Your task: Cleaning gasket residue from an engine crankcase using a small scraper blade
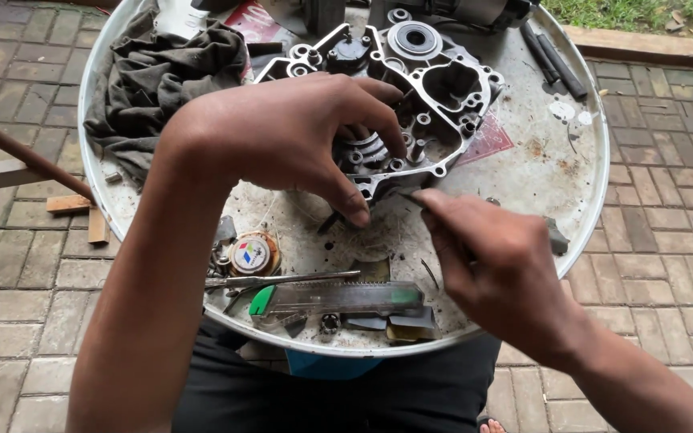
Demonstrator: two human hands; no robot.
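Right hand (495, 269) at 5 o'clock, fingers pinched on thin dark tool (412, 196). Left hand (294, 132) curled, gripping engine casing (443, 96) at 12 o'clock on round metal surface (539, 172). Grey rag (154, 80) at 10 o'clock.

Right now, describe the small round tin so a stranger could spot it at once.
Start at the big round metal tray. Go to its near left edge, just left of the clear utility knife. The round tin lies there, the only disc with a brassy rim and white lid.
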